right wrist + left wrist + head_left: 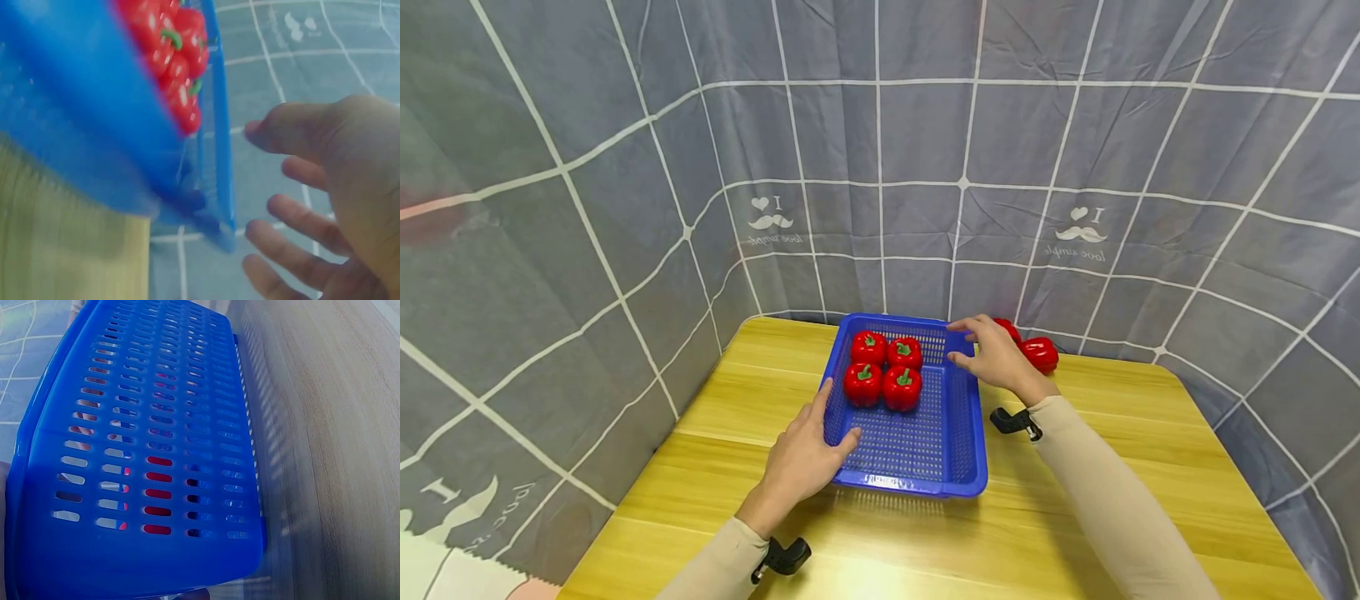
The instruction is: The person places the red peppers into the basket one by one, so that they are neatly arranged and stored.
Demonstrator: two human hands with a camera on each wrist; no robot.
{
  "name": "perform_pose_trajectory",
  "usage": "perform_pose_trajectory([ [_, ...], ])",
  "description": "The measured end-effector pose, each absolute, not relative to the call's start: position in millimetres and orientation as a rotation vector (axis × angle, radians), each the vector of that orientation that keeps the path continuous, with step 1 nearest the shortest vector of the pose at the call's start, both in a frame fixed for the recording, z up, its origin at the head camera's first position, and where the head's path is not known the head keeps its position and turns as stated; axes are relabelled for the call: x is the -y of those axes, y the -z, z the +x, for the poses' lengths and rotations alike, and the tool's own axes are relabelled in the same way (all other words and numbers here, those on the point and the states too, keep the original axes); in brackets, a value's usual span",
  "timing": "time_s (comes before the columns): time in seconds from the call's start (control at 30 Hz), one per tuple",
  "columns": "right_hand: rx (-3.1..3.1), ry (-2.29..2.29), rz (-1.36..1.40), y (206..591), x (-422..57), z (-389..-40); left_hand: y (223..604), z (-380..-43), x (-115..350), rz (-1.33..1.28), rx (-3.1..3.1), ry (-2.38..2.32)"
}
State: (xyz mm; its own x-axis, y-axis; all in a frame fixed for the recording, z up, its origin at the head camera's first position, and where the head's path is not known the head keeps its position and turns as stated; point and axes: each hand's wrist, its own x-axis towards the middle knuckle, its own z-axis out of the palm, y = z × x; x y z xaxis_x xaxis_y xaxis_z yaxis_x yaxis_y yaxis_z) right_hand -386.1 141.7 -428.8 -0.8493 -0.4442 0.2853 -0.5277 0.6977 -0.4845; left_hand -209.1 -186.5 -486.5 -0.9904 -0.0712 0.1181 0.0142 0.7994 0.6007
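1. The blue basket (891,483) sits upright near the middle of the wooden surface (1180,450), a little nearer its left edge than its right.
2. Four red peppers (901,395) are inside it, grouped two by two in the far left part, green stems facing up.
3. Two more lie outside, beyond the basket's right wall near its far corner: one red pepper (1040,356) in fuller view, and another pepper (1007,330) partly hidden behind the right hand (996,354). As things lie, four are in and two are out, so the gathering looks about two thirds done.
4. The right hand is over the basket's far right corner in the head view; its fingers are parted and slightly bent, thumb apart, with nothing in their hold. The right wrist view shows a gap between them and the basket.
5. The left hand (801,450) is at the basket's left wall, fingers extended and thumb spread over the inside. No pepper is in its hold; whether it bears on the rim I cannot tell.
6. Inside the basket, the perforated floor shows along the near part and the right side, leaving room there.
7. Behind, the grey curtain (917,133) stands close to the far rim, so room is tight; wood shows more widely to both sides.
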Motion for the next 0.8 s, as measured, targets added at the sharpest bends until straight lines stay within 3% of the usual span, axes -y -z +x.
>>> perform_pose_trajectory([
  [0.8, 2.773, -0.843, 0.408, 476, -209, -441, 486, -211, 188, 0.051, 2.859, 0.943],
])
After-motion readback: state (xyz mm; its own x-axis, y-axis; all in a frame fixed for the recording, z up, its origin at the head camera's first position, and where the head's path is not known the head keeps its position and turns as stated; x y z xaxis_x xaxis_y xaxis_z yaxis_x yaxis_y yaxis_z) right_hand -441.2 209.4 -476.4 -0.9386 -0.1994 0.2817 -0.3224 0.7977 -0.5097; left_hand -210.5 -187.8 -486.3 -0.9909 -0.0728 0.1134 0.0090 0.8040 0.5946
